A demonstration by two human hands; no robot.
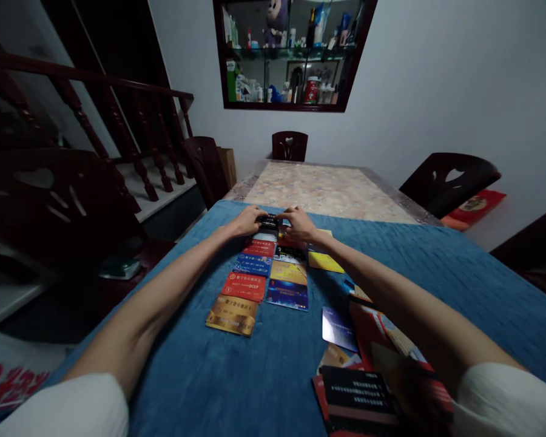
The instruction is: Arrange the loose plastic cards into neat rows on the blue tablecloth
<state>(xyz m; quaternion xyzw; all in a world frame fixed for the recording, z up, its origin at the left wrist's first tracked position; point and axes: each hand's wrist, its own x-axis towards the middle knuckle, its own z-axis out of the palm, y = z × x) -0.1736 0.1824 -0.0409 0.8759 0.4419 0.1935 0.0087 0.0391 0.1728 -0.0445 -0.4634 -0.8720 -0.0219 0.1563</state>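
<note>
Both hands reach far forward over rows of overlapping plastic cards. My left hand (pixel 246 221) has its fingers closed at the left edge of a black card (pixel 269 220) at the far end of the left column. From the other side, my right hand (pixel 300 224) pinches toward the right edge of that card, its palm above the middle column. Nearer in the left column lie a red card (pixel 243 286), a blue card (pixel 253 264) and a gold card (pixel 232 314). The middle column shows a dark blue card (pixel 287 294) and a yellow-gold card (pixel 289 272). Fingertip contact is small and partly hidden.
A blue cloth (pixel 186 370) covers the near part of the table. Right of the columns are a yellow card (pixel 326 261), a purple-blue card (pixel 338 328) and a loose pile with a black card (pixel 357 388) on top, under my right forearm. Chairs stand around the table.
</note>
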